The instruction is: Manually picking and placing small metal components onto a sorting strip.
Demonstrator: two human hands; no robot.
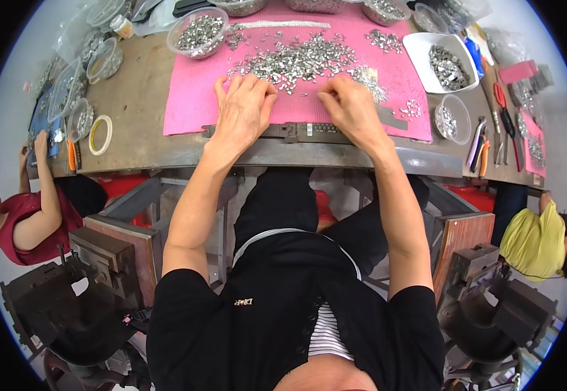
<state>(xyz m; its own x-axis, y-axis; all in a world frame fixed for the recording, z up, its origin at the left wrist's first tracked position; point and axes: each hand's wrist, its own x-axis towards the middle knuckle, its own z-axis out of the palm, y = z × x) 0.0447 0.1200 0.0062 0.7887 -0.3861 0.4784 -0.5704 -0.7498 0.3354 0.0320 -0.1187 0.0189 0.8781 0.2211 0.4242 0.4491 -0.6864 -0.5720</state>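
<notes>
A loose pile of small silver metal pieces [306,58] lies on a pink textured mat [195,98]. My left hand [244,107] is palm down at the pile's near left edge, its fingers bent and its thumb close to the index finger. Across from it, my right hand [354,111] has thumb and index finger pressed together. Whatever either hand pinches is too small or hidden to make out. A single small piece [303,94] lies between the hands. Below them, a dark metal rail [264,131] with a row of small parts on it runs along the mat's near edge.
A round tub [199,32] and a white tray [423,58] hold more metal pieces. A small clear cup [453,117] stands beside pliers [482,150] on the right. A tape roll [100,135] lies on the left. Other people sit at both ends of the bench.
</notes>
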